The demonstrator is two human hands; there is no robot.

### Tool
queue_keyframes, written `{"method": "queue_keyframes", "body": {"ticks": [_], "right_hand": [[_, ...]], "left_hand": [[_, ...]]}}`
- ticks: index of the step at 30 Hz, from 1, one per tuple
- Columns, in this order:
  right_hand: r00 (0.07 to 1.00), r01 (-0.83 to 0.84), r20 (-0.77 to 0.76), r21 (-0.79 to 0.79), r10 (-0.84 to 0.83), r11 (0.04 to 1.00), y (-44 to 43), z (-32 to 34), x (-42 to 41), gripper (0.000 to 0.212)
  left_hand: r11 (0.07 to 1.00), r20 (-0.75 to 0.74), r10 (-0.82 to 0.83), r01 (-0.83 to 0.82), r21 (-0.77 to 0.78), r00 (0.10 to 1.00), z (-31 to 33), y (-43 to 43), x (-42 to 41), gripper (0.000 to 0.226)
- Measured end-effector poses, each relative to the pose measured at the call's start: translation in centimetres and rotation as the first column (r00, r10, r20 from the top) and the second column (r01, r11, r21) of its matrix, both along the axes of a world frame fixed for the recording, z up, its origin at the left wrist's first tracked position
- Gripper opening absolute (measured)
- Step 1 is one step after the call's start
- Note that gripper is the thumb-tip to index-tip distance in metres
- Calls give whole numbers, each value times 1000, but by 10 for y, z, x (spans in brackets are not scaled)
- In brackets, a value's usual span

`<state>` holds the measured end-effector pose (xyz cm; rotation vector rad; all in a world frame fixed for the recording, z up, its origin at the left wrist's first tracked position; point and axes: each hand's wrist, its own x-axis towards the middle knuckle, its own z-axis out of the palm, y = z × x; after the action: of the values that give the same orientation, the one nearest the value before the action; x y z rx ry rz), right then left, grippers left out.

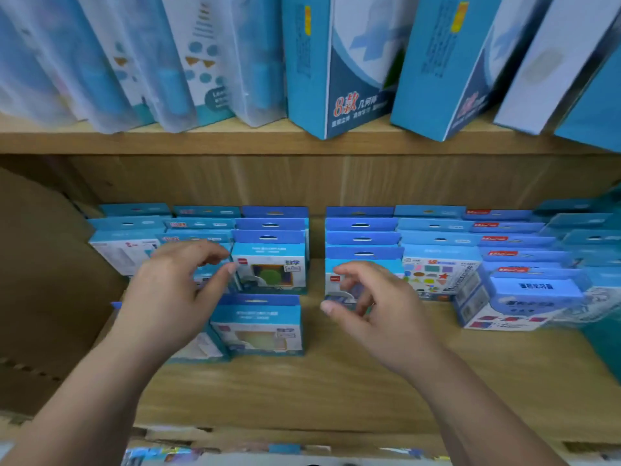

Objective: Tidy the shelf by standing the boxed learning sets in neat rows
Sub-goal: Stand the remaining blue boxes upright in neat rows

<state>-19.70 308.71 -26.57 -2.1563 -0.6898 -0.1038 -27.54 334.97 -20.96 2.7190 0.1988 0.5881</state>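
Small blue and white boxed learning sets stand in several rows on the wooden shelf (336,381). One box (258,327) stands alone in front of the middle row, with another box (270,267) upright behind it. My left hand (174,294) hovers over the left rows, fingers loosely spread, holding nothing. My right hand (373,307) reaches toward the front box (332,280) of the row right of the gap, fingers curled but not gripping it. A box with coloured shapes (437,274) stands further right. Another box (524,304) lies tilted at the right.
Tall blue boxes (336,68) lean on the upper shelf (201,139) above. A cardboard panel (43,280) closes the left side. A gap (316,237) runs between the middle rows. The front of the shelf board is bare wood.
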Motion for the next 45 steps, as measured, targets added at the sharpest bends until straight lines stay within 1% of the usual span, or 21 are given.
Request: {"method": "queue_keyframes", "body": {"ticks": [2, 3, 5, 6, 9, 10, 12, 14, 16, 19, 25, 29, 31, 34, 38, 42, 44, 45], "right_hand": [[989, -126, -80, -57, 122, 990, 19, -2, -4, 58], [981, -168, -110, -97, 157, 981, 27, -5, -5, 63], [975, -201, -127, -169, 181, 965, 42, -10, -7, 68], [976, -197, -127, -190, 175, 962, 47, -12, -8, 67], [989, -129, -99, -230, 108, 965, 58, -13, -11, 53], [992, -108, -93, -241, 87, 965, 59, -12, -12, 49], [993, -76, -102, -256, 51, 964, 60, -8, -15, 43], [994, -43, -109, -265, 14, 963, 59, -4, -17, 36], [996, 8, -87, -284, -34, 959, 59, -1, -16, 33], [994, 102, -4, -353, -111, 930, 61, 2, -13, 35], [971, 229, 179, -539, -155, 810, 78, 12, -9, 39], [964, 257, 207, -538, -170, 803, 89, 13, -2, 45], [963, 263, 195, -545, -185, 796, 95, 14, 0, 47], [959, 279, 205, -586, -194, 760, 105, 17, 2, 49], [953, 299, 226, -598, -202, 744, 113, 18, 7, 49], [949, 311, 237, -586, -209, 749, 115, 17, 11, 52], [947, 316, 238, -579, -214, 752, 114, 14, 10, 58], [943, 327, 241, -552, -229, 767, 112, 13, 6, 62]], "left_hand": [[999, 11, 21, -22, 33, 1000, -5, 21, -15, 28], [998, 6, 26, -26, 52, 1000, -8, 31, -23, 29], [997, -2, 32, -31, 66, 999, -16, 51, -35, 31], [998, -6, 36, -36, 50, 999, -19, 59, -41, 31], [996, -51, 57, -61, -63, 997, -29, 79, -55, 24], [992, -88, 50, -60, -109, 995, -33, 83, -58, 27], [981, -156, 11, -42, -191, 988, -40, 88, -64, 41], [972, -181, -30, -14, -235, 983, -46, 91, -67, 53], [971, -184, -46, 0, -240, 982, -50, 93, -68, 58], [972, -156, -67, 29, -233, 986, -53, 97, -66, 56], [965, -137, -121, 85, -247, 983, -55, 105, -71, 56], [963, -141, -136, 97, -251, 981, -57, 112, -75, 59], [944, -131, -124, 77, -320, 984, -59, 115, -77, 62], [892, -133, -88, 19, -452, 987, -60, 116, -78, 67], [847, -123, -82, 4, -532, 989, -58, 118, -80, 57], [824, -161, -47, -53, -564, 986, -59, 119, -81, 53], [811, -173, -37, -71, -581, 984, -60, 117, -82, 50], [809, -173, -37, -73, -583, 984, -60, 116, -82, 48]]}}
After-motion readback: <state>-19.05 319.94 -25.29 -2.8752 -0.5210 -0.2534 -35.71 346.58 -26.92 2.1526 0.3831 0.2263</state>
